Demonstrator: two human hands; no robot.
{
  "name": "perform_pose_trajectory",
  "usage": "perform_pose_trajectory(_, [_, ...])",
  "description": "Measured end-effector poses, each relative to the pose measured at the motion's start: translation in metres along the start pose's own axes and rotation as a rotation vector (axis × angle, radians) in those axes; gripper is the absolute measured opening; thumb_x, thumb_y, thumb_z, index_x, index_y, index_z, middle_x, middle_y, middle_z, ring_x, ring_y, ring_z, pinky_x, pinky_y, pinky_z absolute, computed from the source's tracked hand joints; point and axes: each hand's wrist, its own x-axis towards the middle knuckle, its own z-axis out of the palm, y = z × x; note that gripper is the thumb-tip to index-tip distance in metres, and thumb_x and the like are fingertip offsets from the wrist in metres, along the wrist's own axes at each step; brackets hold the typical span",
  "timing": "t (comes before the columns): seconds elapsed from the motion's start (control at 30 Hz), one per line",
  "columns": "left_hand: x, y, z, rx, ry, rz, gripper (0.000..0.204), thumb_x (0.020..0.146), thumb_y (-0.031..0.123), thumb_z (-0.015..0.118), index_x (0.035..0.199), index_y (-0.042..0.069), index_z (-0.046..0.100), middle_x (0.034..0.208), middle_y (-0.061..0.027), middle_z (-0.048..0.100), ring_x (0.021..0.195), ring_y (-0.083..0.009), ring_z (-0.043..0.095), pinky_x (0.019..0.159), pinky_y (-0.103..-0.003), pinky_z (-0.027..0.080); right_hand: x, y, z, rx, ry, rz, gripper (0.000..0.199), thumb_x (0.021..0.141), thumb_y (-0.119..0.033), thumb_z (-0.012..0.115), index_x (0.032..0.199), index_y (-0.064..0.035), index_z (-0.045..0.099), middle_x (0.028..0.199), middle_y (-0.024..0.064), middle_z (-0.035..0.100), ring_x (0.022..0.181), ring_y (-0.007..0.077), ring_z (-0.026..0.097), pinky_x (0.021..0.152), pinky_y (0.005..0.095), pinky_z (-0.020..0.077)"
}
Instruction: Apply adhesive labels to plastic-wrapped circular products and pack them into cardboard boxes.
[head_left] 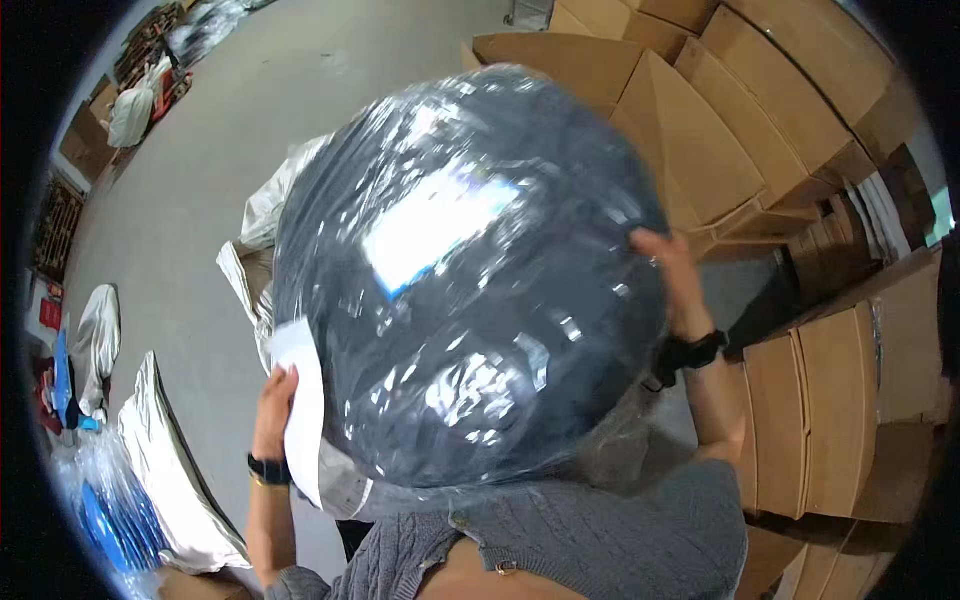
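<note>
Head view: both hands brace a bulky plastic-wrapped dark bundle [470, 280] at chest height; left hand [275, 400] also pinches a white paper slip [303, 410], right hand [665, 270] spreads flat against its side, beside stacked cardboard boxes [700, 150].

Bright, even overhead light fills the scene. Strong white glare streaks across the clear plastic bag [465, 280], washing out its label. Straight cardboard boxes [720, 130] bend near the rim; dark vignette rings the corners.
</note>
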Motion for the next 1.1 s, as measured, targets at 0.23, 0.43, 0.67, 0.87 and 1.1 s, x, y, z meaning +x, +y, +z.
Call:
perform_pose_trajectory(0.23, [0.052, 0.133, 0.124, 0.345, -0.048, 0.590, 0.027, 0.092, 0.027, 0.053, 0.097, 0.002, 0.061, 0.082, 0.0019, 0.058, 0.074, -0.0040, 0.050, 0.064, -0.020, 0.041, -0.060, -0.049, -0.029, 0.439, 0.172, 0.126, 0.040, 0.089, -0.026, 0.051, 0.119, 0.0009, 0.052, 0.113, 0.0128, 0.058, 0.103, 0.0254, 0.055, 0.090, 0.0384, 0.0439])
perform_pose_trajectory(0.43, [0.131, 0.200, 0.235, 0.032, -0.466, 0.280, 0.037, 0.095, 0.029, 0.049, 0.108, -0.005, 0.058, 0.098, -0.0050, 0.064, 0.088, -0.0081, 0.056, 0.078, -0.022, 0.045, -0.014, -0.005, -0.094, 0.730, 0.163, -0.019, 0.035, 0.087, -0.020, 0.054, 0.115, 0.0006, 0.052, 0.113, 0.0123, 0.057, 0.109, 0.0243, 0.052, 0.095, 0.0364, 0.0420])
perform_pose_trajectory(0.67, [0.227, 0.207, 0.322, -0.105, -0.613, 0.254, 0.030, 0.090, 0.027, 0.058, 0.101, -0.001, 0.058, 0.090, -0.0048, 0.064, 0.070, -0.0095, 0.061, 0.060, -0.025, 0.052, 0.128, 0.004, -0.206, 0.061, 0.225, -0.175, 0.050, 0.079, -0.016, 0.065, 0.125, -0.0061, 0.049, 0.122, 0.0111, 0.054, 0.107, 0.0225, 0.053, 0.091, 0.0341, 0.0438])
perform_pose_trajectory(0.87, [0.227, 0.125, 0.320, 0.210, -0.685, 0.225, 0.030, 0.090, 0.025, 0.059, 0.103, -0.002, 0.062, 0.090, -0.0069, 0.065, 0.072, -0.0094, 0.060, 0.061, -0.024, 0.049, 0.161, 0.008, -0.214, -0.650, -0.014, 0.265, 0.042, 0.089, -0.021, 0.058, 0.125, -0.0019, 0.050, 0.108, 0.0101, 0.062, 0.086, 0.0138, 0.061, 0.077, 0.0274, 0.0491])
perform_pose_trajectory(1.1, [0.104, 0.106, 0.221, 0.385, -0.454, 0.585, 0.017, 0.086, 0.007, 0.061, 0.099, -0.003, 0.060, 0.094, -0.0079, 0.064, 0.087, -0.0124, 0.059, 0.078, -0.027, 0.047, 0.034, -0.019, -0.049, -0.115, -0.341, 0.023, 0.030, 0.092, -0.021, 0.053, 0.113, 0.0006, 0.057, 0.097, 0.0117, 0.065, 0.085, 0.0172, 0.064, 0.077, 0.0299, 0.0514])
